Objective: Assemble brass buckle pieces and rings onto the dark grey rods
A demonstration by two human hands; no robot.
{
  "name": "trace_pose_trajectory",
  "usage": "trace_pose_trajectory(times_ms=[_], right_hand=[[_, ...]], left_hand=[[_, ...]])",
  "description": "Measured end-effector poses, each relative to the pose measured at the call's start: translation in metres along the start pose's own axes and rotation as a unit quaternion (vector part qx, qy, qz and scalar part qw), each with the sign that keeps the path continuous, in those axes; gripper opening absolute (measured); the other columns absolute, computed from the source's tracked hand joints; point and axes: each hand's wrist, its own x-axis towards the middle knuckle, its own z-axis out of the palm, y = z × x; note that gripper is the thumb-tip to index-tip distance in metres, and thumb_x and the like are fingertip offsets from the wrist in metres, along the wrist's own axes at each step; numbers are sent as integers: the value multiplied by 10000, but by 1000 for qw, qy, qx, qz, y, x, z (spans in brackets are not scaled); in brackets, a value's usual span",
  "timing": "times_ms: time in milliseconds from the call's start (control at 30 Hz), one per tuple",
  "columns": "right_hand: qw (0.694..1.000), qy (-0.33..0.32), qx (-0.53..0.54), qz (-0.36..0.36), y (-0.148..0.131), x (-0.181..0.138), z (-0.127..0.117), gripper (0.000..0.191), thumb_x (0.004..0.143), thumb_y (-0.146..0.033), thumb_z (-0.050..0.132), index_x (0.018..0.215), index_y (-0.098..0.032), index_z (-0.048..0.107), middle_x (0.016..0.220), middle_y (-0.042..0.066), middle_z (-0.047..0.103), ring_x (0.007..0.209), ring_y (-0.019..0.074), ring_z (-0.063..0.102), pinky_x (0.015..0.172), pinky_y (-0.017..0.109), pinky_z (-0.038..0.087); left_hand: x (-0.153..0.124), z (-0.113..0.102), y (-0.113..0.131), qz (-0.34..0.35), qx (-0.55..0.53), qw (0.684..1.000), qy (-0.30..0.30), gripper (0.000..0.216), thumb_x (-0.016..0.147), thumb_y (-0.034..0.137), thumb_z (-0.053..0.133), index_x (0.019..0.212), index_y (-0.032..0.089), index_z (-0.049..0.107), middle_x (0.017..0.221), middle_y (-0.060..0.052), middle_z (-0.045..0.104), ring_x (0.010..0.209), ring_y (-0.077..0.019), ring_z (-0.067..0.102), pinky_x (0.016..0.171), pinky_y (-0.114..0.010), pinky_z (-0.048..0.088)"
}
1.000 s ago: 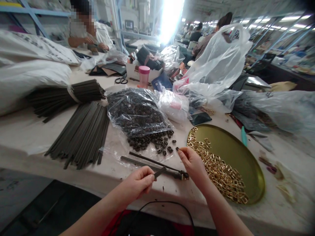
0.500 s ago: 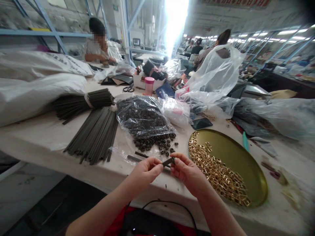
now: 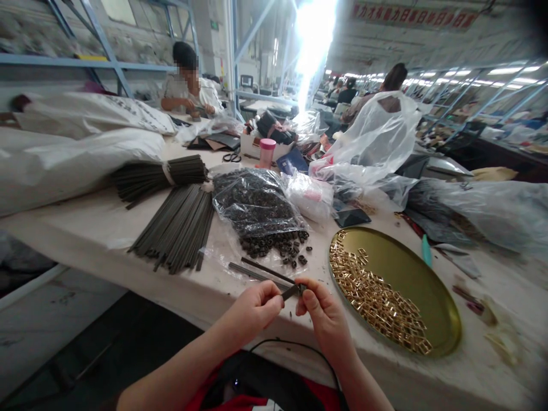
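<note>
Near the table's front edge, my left hand point(image 3: 262, 303) pinches a flat dark strap point(image 3: 290, 293) between thumb and fingers. At the strap's other end, the closed fingertips of my right hand point(image 3: 323, 311) grip a small dark loop point(image 3: 302, 287). Whether the strap passes through the loop is too small to tell. More dark strips point(image 3: 257, 273) lie on the table just behind my hands. Similar small loops point(image 3: 274, 246) spill from the mouth of a clear plastic bag point(image 3: 261, 200). A round gold tray point(image 3: 402, 268) on the right bears many gold metal buckles point(image 3: 377, 297).
Two bundles of dark strips, one loose point(image 3: 175, 231) and one tied point(image 3: 188, 170), lie to the left beside white sacks point(image 3: 72, 165). Scissors point(image 3: 232, 157), a pink-lidded jar point(image 3: 267, 153) and plastic bags point(image 3: 368, 137) stand farther back. A co-worker point(image 3: 190, 85) sits across the table.
The camera view has shifted, moving the scene slightly right on the left side. My hands sit a little lower, and the small loop in my right fingers shows more clearly.
</note>
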Motion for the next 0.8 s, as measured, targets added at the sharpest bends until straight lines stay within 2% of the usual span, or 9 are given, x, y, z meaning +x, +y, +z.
trace_pose_trajectory(times_ms=[167, 333, 467, 567, 667, 800], right_hand=[[998, 11, -50, -27, 5, -3, 3, 269, 806, -395, 499, 941, -187, 601, 529, -38, 512, 489, 121, 483, 513, 249, 387], [999, 15, -46, -5, 7, -2, 4, 277, 806, -403, 503, 934, -179, 603, 512, -40, 496, 493, 117, 469, 507, 245, 374], [996, -5, 73, 43, 11, 0, 5, 295, 810, -425, 509, 964, -183, 576, 523, -44, 500, 505, 112, 478, 534, 246, 386], [983, -17, 163, 89, 14, 3, 7, 257, 774, -388, 583, 947, -200, 565, 663, -15, 588, 604, 121, 542, 622, 263, 426], [966, 6, 227, 124, 13, 7, 9, 218, 716, -342, 660, 858, -199, 575, 744, -4, 629, 640, 120, 571, 664, 272, 444], [933, 38, 314, 172, 10, 11, 12, 198, 647, -293, 722, 743, -190, 582, 689, -18, 627, 608, 100, 563, 625, 236, 450]], left_hand=[[-2, -2, -2, -16, -34, 999, -6, 124, 723, 252, 440, 628, 177, 416, 437, 99, 317, 396, -51, 261, 390, -169, 214], [-4, -3, -4, -46, -30, 998, -41, 119, 721, 251, 425, 626, 179, 424, 411, 99, 320, 380, -56, 265, 372, -171, 198], [-3, -4, -1, -43, -38, 998, -27, 131, 715, 246, 424, 603, 179, 413, 426, 95, 321, 391, -55, 261, 387, -173, 210], [1, -5, 0, -27, -12, 999, -21, 146, 730, 272, 420, 619, 178, 430, 437, 92, 313, 405, -64, 270, 401, -182, 214], [5, -5, -1, 12, 45, 999, 8, 173, 750, 286, 428, 617, 175, 437, 503, 74, 354, 481, -80, 336, 462, -192, 262], [8, -4, -4, 40, 107, 993, 30, 189, 781, 291, 411, 654, 170, 482, 570, 54, 415, 558, -102, 396, 524, -208, 295]])
